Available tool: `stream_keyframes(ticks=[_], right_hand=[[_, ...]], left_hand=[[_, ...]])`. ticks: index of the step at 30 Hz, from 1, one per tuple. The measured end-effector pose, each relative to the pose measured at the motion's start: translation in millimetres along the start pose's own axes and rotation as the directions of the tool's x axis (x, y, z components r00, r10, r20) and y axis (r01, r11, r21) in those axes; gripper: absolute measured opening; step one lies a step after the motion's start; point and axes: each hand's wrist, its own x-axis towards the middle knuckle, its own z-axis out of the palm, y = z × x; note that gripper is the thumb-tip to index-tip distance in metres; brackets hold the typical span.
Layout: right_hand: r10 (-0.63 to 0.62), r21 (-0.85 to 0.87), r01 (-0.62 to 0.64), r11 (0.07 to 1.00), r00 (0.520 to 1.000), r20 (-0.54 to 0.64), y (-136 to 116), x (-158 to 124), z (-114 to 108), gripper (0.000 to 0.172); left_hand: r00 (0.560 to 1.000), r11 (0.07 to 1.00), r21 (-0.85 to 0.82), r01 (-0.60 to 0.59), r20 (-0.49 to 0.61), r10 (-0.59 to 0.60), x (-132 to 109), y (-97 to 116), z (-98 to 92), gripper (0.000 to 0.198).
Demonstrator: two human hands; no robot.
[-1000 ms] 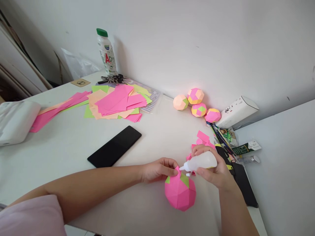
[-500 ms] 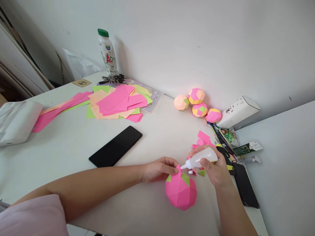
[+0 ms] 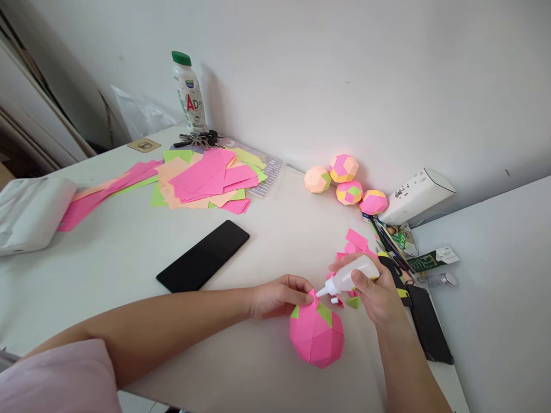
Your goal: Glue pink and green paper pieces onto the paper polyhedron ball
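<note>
A pink and green faceted paper ball [image 3: 317,338] is near the table's front edge, with a pink flap sticking up at its top. My left hand [image 3: 279,296] pinches that flap between thumb and fingers. In my right hand [image 3: 379,292] is a white squeeze glue bottle [image 3: 350,275], tilted so that its narrow nozzle points down-left at the flap. The nozzle tip is at the flap's edge; whether glue is coming out cannot be made out. Small pink and green paper pieces [image 3: 355,238] lie behind and under the right hand, partly hidden by it.
A black phone [image 3: 202,256] lies left of centre. Behind it are stacked coloured papers [image 3: 206,180], keys [image 3: 198,139] and a drink bottle [image 3: 189,94]. Several smaller paper balls [image 3: 349,192] sit by the wall. Pens, a black case [image 3: 429,324] and a white box [image 3: 415,196] line the right side.
Almost nothing differs. The glue bottle and my right hand have shifted very slightly; my left hand keeps its pinch on the flap.
</note>
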Motion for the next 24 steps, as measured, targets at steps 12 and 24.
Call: stream_keyframes(ticks=[12, 24], right_hand=[[-0.008, 0.039, 0.006, 0.999, 0.999, 0.045, -0.1, -0.1, -0.6, 0.024], [0.013, 0.023, -0.014, 1.0, 0.999, 0.031, 0.9, 1.5, -3.1, 0.026]], left_hand=[[1.0, 1.0, -0.004, 0.001, 0.0, -0.001, -0.2, -0.3, -0.1, 0.018], [1.0, 1.0, -0.001, 0.005, 0.008, -0.005, -0.4, 0.2, -0.1, 0.018]])
